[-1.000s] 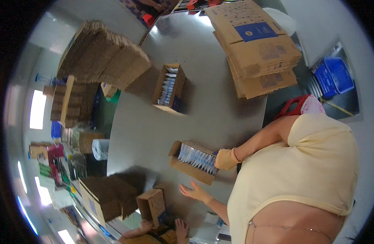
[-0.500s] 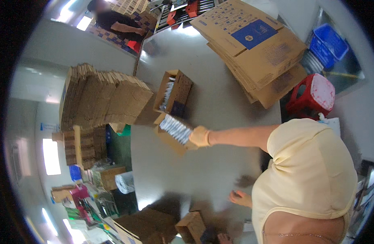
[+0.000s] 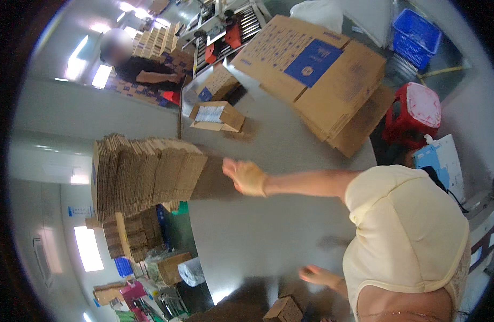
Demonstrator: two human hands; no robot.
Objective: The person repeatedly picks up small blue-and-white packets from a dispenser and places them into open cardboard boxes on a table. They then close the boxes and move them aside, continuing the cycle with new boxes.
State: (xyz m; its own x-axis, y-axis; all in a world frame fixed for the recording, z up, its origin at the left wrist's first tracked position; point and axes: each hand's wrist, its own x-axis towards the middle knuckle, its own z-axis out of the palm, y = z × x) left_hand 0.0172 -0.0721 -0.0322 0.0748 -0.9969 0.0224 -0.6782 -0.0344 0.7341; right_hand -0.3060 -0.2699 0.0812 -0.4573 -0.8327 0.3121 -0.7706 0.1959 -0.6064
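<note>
My right hand (image 3: 249,178), in a pale glove, reaches over the grey metal table (image 3: 247,231) with fingers loosely bent and nothing seen in them. Beyond it, towards the top of the view and apart from it, stands an open cardboard box (image 3: 233,118) with white packets (image 3: 208,114) showing in its opening. A second cardboard box (image 3: 215,83) stands right behind that one; its contents are hidden. My left hand (image 3: 318,275) hovers low by my body, slightly blurred, its fingers apart and holding nothing.
A tall stack of folded cartons (image 3: 150,172) stands at the left. Large flattened cartons (image 3: 338,102) cover the table's upper right, beside a red stool (image 3: 419,110) and a blue basket (image 3: 416,37). A person (image 3: 150,75) stands near a roller conveyor (image 3: 247,32). Another box (image 3: 283,310) is below.
My right hand has let go of the nearer box of packets. Both boxes now stand farther towards the top, away from my hand. The whole view has shifted.
</note>
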